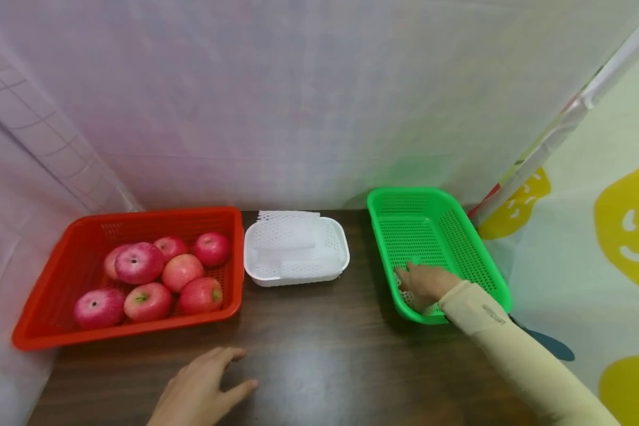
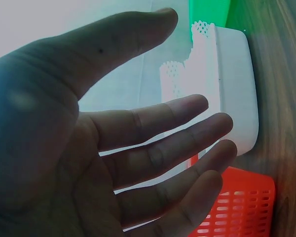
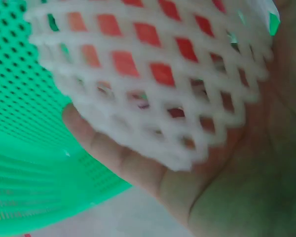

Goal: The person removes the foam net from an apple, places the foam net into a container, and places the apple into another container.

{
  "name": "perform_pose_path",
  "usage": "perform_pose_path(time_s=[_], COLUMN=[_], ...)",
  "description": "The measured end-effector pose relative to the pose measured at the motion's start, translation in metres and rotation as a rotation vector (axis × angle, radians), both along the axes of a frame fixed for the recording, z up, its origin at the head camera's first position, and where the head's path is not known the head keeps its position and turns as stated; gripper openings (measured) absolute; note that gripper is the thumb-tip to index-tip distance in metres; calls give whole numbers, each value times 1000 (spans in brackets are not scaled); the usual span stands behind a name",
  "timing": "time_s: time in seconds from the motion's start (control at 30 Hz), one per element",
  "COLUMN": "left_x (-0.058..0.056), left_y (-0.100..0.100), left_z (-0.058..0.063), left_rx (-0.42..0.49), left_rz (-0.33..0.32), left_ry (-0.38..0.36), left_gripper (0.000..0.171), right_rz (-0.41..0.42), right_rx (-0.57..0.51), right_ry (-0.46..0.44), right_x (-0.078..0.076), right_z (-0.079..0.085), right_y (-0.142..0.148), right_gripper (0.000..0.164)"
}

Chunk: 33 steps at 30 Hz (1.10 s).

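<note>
At the near end of the green basket (image 1: 458, 228), my right hand (image 1: 430, 285) reaches down inside the rim. It holds an apple (image 3: 124, 63) wrapped in a white foam net (image 3: 113, 108), with the fingers under and around it in the right wrist view. Red skin shows through the net's diamond holes, while in the head view the hand hides most of the apple. My left hand (image 1: 198, 384) hovers over the front of the table, fingers spread apart and holding nothing. Nearest to it is the red basket (image 1: 238, 254), where several bare apples (image 1: 148, 302) lie.
Between the two baskets, against the back sheet, stands a white basket (image 1: 266, 282) with foam nets (image 1: 290, 234) in it. Pale sheets wall the dark wooden table (image 1: 309, 355) on the sides and back. A flat dark blade-like object (image 1: 551, 345) lies right of the green basket.
</note>
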<state>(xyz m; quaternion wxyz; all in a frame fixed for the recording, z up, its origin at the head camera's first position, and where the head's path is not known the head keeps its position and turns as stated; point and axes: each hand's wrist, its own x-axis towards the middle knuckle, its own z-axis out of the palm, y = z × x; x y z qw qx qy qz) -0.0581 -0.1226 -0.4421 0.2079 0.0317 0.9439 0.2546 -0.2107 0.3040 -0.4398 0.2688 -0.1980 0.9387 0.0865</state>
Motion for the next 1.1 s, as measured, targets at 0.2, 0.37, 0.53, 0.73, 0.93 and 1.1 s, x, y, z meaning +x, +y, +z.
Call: perform_pose_path(time_s=[0.2,0.37,0.53,0.73,0.93,1.1], left_x=[0,-1,-3,-6,-2,-4], left_y=[2,2,2,2,-1,-1], left_z=[0,1,1,0,-7,-25], left_rx=[11,16,13,20,65,174], left_rz=[-3,-3,-6,-6,-20,-108], left_ry=[15,8,-8,-42,57,117], left_gripper=[63,63,63,62,52,36], right_rz=[-23,-29,38,39,14,-61], right_rx=[-76,-262,-437,-820,-1137,-1269], right_ry=[16,200,384,358,283,126], right_x=[-1,12,28,45,61,80], right_z=[0,25,51,52,7,-38], right_y=[14,26,25,5,-30,-63], right_gripper=[71,78,81,81,88,89])
